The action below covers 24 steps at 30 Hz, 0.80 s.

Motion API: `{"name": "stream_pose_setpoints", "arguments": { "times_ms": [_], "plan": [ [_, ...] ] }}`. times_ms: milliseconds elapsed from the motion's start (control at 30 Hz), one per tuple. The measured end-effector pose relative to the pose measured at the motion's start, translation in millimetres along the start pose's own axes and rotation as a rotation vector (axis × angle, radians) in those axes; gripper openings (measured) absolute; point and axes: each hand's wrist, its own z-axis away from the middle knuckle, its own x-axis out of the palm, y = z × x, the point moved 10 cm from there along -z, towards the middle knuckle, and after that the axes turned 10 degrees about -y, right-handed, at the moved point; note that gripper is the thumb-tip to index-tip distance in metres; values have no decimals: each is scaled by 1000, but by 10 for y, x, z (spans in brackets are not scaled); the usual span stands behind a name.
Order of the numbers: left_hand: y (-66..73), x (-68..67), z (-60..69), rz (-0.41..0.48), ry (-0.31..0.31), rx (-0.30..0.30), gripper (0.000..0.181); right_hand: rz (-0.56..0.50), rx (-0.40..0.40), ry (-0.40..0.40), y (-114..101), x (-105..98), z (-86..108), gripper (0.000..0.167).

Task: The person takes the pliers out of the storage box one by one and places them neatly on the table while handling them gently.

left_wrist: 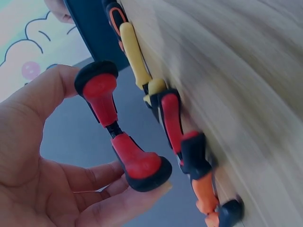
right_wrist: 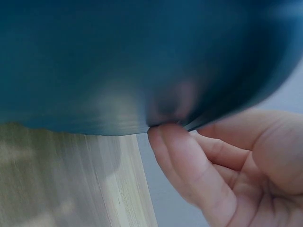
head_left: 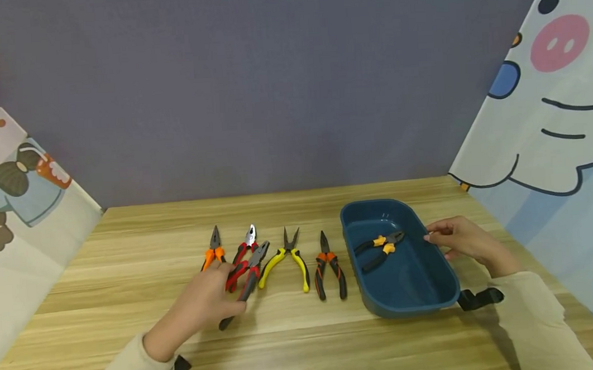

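My left hand (head_left: 208, 290) grips a pair of red-and-black combination pliers (head_left: 253, 268) by the handles, its jaws pointing away. In the left wrist view the thumb presses one handle end of these pliers (left_wrist: 142, 165) and the fingers bear on the other; they are held above the table. My right hand (head_left: 463, 243) pinches the right rim of a dark blue plastic bin (head_left: 408, 307). In the right wrist view its fingertips (right_wrist: 173, 137) meet the edge of the bin. Inside the bin lie yellow-and-black pliers (head_left: 382, 250).
Orange-handled long-nose pliers (head_left: 214, 253), other red-and-black pliers (head_left: 249, 240), open yellow long-nose pliers (head_left: 290, 252) and black-and-orange pliers (head_left: 326, 264) lie in a row left of the bin. A grey panel (head_left: 272, 97) stands behind the wooden table (head_left: 305, 346).
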Motion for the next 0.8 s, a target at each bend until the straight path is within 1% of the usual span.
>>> {"name": "stream_pose_setpoints", "arguments": {
  "times_ms": [133, 233, 333, 467, 533, 633, 800],
  "plan": [
    [-80, -72, 29, -27, 41, 15, 68, 11, -3, 3, -12, -3, -3, 55],
    [-148, -118, 54, -41, 68, 14, 70, 18, -6, 6, -15, -2, -2, 55],
    [-228, -136, 73, -25, 64, -9, 70, 22, -11, 5, -17, 3, 2, 55],
    [-328, -163, 73, -15, 53, -36, 62, 24, -11, 5, 0, 6, 7, 54],
    [-373, -185, 70, -30, 53, -43, 62, 22, -10, 3, 14, 8, 5, 55],
    [-454, -213, 68, -29, 46, -60, 67, 16, -11, 0, 20, 10, 5, 54],
    [-602, -247, 78, 23, 43, -97, 57, 8, -22, -6, -2, 6, 2, 53]
  ]
}}
